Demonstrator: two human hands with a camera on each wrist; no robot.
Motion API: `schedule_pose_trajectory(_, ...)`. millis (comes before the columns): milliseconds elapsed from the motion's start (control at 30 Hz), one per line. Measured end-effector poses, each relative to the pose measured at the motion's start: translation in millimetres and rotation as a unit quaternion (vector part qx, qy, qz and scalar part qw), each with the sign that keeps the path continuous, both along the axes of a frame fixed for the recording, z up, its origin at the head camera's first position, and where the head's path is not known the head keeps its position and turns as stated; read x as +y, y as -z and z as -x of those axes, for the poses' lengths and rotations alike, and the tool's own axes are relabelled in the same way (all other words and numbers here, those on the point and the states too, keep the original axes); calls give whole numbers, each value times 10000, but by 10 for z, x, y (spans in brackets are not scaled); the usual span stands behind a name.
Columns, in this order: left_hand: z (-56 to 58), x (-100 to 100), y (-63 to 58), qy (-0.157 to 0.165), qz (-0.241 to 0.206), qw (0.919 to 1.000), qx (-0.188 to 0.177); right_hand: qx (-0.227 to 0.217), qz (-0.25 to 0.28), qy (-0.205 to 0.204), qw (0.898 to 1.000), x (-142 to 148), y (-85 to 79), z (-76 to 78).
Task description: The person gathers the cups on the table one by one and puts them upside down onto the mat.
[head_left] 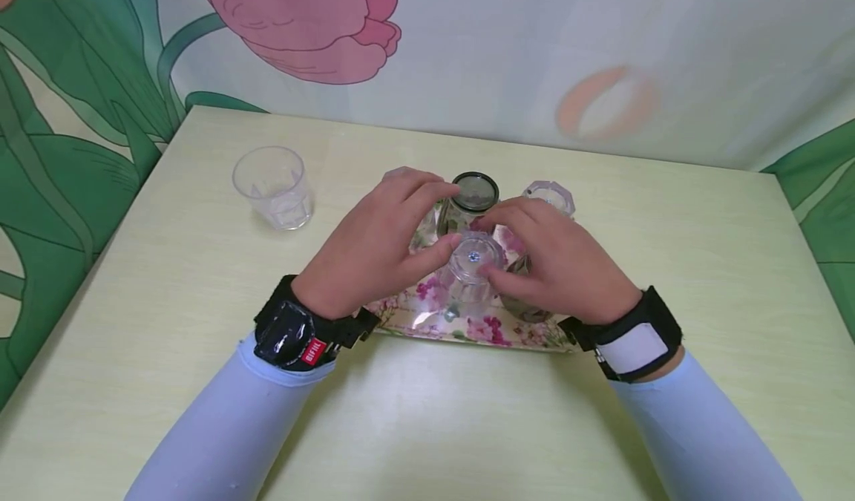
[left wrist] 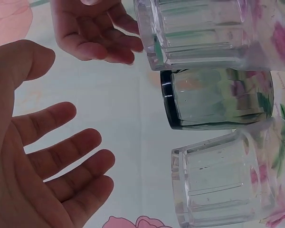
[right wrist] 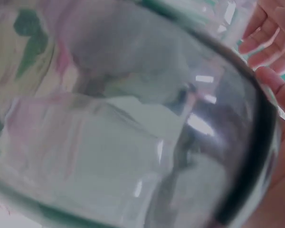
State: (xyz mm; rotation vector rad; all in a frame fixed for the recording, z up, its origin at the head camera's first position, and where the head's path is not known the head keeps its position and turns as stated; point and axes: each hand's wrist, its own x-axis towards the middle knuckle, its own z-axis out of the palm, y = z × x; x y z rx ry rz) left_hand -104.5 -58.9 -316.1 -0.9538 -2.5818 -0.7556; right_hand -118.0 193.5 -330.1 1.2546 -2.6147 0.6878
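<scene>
On a flower-patterned tray point(head_left: 437, 323) stand several upside-down glasses. My left hand point(head_left: 384, 245) hovers over its left side, fingers spread and apart from the glasses in the left wrist view. A clear glass point(head_left: 474, 257) is between my two hands at the front. My right hand point(head_left: 557, 263) has its fingertips at the base of that glass, loosely bent; whether they touch is hard to tell. Under my right hand is a dark-tinted glass point(right wrist: 194, 104), mostly hidden in the head view. Behind stand another tinted glass point(head_left: 476, 193) and a clear glass point(head_left: 549, 193). My left hand mostly covers another clear glass point(left wrist: 213, 180).
A clear plastic-looking cup point(head_left: 274, 189) stands upright on the pale table point(head_left: 167, 300), left of the tray. Behind the table's back edge hangs a printed cloth point(head_left: 481, 56) with a pink flower and green leaves.
</scene>
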Motion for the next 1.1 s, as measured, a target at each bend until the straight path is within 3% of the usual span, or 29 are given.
schedule_pose_trajectory(267,4,-4,31,205,-126,9996,150,-114,358,279,9989,111,-68,15)
schedule_pose_trajectory(633,11,10,33,197,-12,9998,41,-66,529,618,9967,220,-86,-36)
schedule_pose_trajectory(1100,-9,41,35,186,187,9996,-110,42,340,478,9983,268,-53,-52)
